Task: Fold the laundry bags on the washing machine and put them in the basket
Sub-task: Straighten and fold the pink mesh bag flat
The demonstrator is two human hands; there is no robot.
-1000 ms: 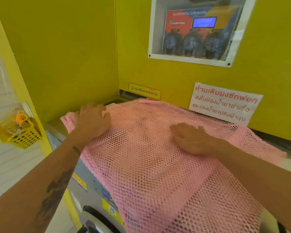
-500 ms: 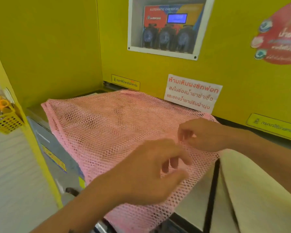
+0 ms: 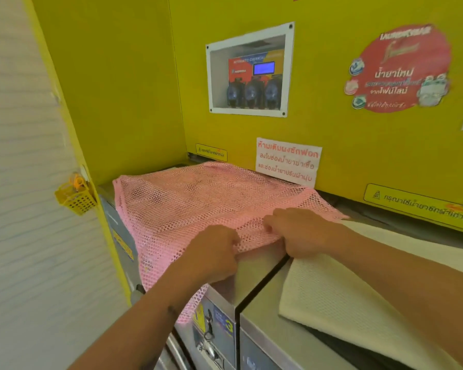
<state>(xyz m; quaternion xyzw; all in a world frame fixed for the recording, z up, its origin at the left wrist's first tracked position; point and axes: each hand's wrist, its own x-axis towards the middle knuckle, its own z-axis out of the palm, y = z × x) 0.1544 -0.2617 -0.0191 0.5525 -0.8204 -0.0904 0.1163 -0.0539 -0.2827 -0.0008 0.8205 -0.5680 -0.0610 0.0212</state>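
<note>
Pink mesh laundry bag (image 3: 198, 206) lies spread over the top of the left washing machine (image 3: 254, 273), its near-left part spilling down the machine's front, its far edge close to the yellow back wall (image 3: 332, 145). Both hands are on its near right edge. The left hand (image 3: 211, 253) is curled shut, fingers (image 3: 231, 239) bunched into the mesh at the front lip. The right hand (image 3: 302, 233) sits just beside it, fingers (image 3: 271, 222) clenched on the same edge near the seam between the 2 machines. So 2 grips, close together, both holding netting.

This looks like the start of a fold, with the task barely under way. To do it well, the hands should probably slide apart first, so each holds nearer a corner; pinched this close, the mesh will likely sag and crumple between and beyond them. Then lift the edge just clear, carry it over towards the far-left side and lay it down edge to edge, smoothing flat before the next fold. Open netting snags easily, so fingers ought to pinch the fabric rather than poke through the holes.

A cream bag (image 3: 345, 297) waits on the right machine, partly under the right forearm. A small yellow basket (image 3: 76, 200) hangs on the left panel; whether that is the target basket, nobody can tell from here.
</note>
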